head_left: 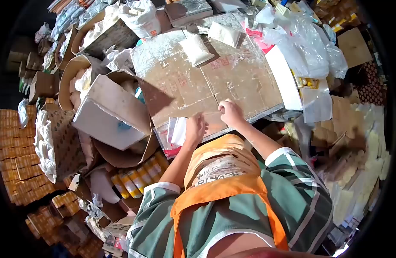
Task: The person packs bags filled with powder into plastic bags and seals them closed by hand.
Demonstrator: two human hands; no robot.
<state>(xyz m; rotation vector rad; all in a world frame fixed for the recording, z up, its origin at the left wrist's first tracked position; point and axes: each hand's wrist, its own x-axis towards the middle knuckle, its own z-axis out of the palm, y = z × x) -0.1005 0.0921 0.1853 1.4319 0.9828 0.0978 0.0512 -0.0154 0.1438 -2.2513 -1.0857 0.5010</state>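
Both my hands are close together at the near edge of the cardboard-covered table. A thin, see-through piece, which looks like a clear plastic bag, spans the gap between them. My left hand has its fingers curled at the left side of it. My right hand is closed in a pinch at its upper right corner. Just left of my left hand lies a stack of white packets with pink-red ends. Two filled white bags, one nearer and one farther, rest at the table's far side.
Open cardboard boxes crowd the table's left side. Clear plastic bags are heaped at the right beside a white board. A white sack stands at the back left. Orange packs are stacked far left.
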